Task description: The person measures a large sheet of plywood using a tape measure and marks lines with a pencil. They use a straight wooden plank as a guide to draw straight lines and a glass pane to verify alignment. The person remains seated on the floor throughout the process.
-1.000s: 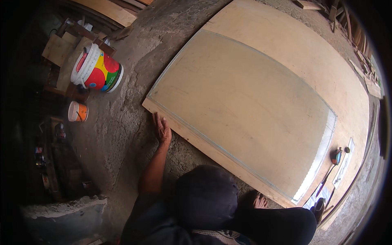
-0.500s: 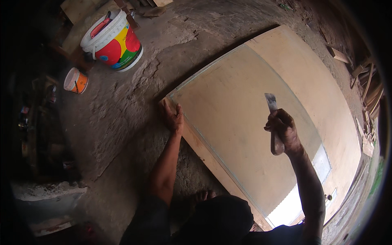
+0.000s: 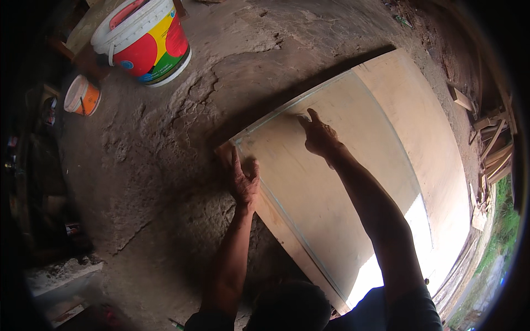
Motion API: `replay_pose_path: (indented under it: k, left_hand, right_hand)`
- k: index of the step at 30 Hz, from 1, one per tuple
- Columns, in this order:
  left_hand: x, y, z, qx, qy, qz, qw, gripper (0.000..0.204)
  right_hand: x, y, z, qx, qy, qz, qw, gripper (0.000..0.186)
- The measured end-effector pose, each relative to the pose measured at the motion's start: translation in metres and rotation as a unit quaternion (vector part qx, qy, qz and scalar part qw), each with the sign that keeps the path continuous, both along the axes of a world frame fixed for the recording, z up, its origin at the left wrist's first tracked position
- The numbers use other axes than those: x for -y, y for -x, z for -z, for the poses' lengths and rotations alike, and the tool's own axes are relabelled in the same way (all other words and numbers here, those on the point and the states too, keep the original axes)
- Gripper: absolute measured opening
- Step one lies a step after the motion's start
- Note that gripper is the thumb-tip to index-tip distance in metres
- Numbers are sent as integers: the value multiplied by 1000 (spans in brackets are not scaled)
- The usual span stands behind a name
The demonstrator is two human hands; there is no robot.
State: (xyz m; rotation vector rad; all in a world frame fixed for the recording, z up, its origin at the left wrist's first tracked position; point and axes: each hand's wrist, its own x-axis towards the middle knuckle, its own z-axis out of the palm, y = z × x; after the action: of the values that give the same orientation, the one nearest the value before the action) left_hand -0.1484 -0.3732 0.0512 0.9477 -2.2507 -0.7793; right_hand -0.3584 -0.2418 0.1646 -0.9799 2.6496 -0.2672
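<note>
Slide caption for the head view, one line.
Left hand at the edge of a wooden panel, right hand over it, multicoloured bucket and orange pail at left.

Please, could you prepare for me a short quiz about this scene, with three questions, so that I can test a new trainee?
1. True or false: The left hand is at the edge of the board.
2. Fill in the missing colour: The small bucket, near the big bucket, is white and ____.
3. Where is the right hand?
A) Inside the big bucket
B) Over the board
C) Over the small bucket

Key: 1. True. 2. Orange. 3. B.
</note>
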Motion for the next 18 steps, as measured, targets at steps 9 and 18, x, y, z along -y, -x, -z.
replay_pose_path:
  k: [9, 18]
  left_hand:
    - [-3, 1, -9, -29, 22, -3, 999, 77]
    - [-5, 2, -15, -13, -28, -11, 999, 74]
  right_hand:
    - [40, 39, 4, 71, -15, -21, 997, 56]
    - [54, 51, -1, 86, -38, -13, 996, 76]
